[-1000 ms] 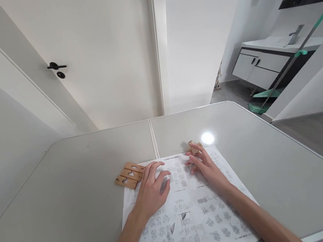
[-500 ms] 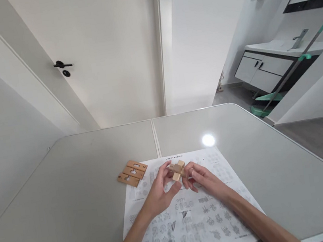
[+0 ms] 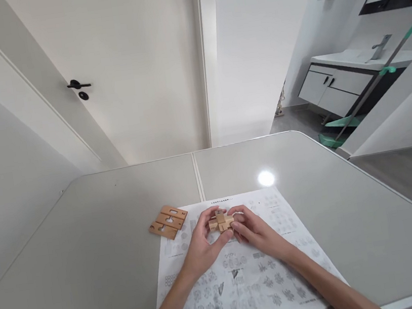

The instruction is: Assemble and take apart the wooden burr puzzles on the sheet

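Observation:
A small cross-shaped wooden puzzle assembly is held between both of my hands, just above a printed instruction sheet. My left hand pinches its left side with thumb and fingers. My right hand grips its right side, fingers curled round it. Three flat notched wooden puzzle pieces lie side by side on the table, left of my left hand, partly on the sheet's top left corner.
The grey table has a seam down its middle and a rounded far right corner. Behind it stand a white door with a black handle, a doorway, a vanity cabinet with sink and a green mop.
My right hand picked the wooden assembly up from the sheet's top edge and brought it to the middle; my left hand lifted off the sheet and closed on it. It now sits turned between both hands.

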